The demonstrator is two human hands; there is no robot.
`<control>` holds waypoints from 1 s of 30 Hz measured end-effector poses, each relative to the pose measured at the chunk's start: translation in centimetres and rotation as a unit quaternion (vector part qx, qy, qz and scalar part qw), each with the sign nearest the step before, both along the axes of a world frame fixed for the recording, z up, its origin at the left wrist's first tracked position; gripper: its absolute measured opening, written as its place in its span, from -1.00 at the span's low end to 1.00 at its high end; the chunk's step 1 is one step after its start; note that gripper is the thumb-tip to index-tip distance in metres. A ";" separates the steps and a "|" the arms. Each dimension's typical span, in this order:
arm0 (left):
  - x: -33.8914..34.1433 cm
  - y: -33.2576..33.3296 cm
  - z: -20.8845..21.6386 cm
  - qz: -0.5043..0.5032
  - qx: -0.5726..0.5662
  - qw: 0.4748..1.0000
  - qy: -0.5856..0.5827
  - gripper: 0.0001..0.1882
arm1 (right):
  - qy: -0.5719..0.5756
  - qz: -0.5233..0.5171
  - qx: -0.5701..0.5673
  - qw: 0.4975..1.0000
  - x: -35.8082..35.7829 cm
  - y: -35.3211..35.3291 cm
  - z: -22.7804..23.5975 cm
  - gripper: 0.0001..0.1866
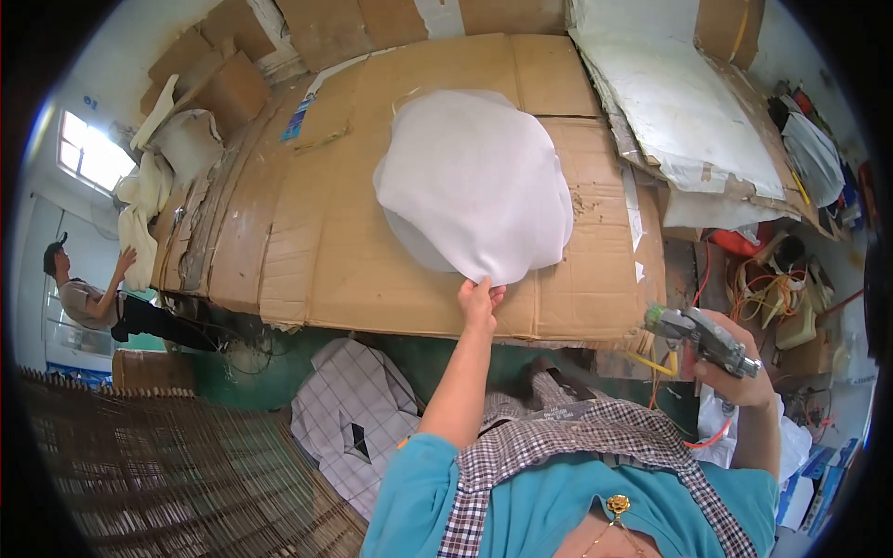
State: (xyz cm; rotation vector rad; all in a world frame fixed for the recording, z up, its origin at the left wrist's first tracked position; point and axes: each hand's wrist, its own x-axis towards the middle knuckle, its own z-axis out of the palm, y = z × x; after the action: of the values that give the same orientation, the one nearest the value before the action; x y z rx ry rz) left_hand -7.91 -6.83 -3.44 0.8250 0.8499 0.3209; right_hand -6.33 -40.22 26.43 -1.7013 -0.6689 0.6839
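Observation:
On the cardboard-covered table lies a pale, roughly round sheet of soft material (474, 186), its edges drooping and wavy; whether it is foam or cloth I cannot tell. My left hand (479, 302) pinches its near edge between thumb and fingers, pulling the rim into a small fold. Off to the right, beyond the table's corner, my right hand (735, 377) is wrapped around a grey spray gun (702, 337) with a greenish front end. The gun is held up, apart from the pale sheet. An orange-red hose (712, 435) shows below that hand.
Brown cardboard (344, 232) covers the table. At the right stands a white-topped board stack (693, 121), with tangled orange cords (777, 293) below. A slatted rack (167, 465) and a checked cloth (358, 395) are at lower left. Another person (88, 293) handles cream pieces (139, 223) far left.

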 end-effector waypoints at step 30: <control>0.7 -0.3 -1.2 0.081 -0.188 0.974 -0.101 -0.64 | -0.024 -0.185 0.063 0.980 2.4 1.1 -2.2 -0.44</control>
State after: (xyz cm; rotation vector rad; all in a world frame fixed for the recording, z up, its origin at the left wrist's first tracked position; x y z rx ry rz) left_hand -7.21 -7.17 -4.65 0.3634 0.7573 0.3653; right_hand -3.98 -39.11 24.26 -1.6685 -0.4018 0.3318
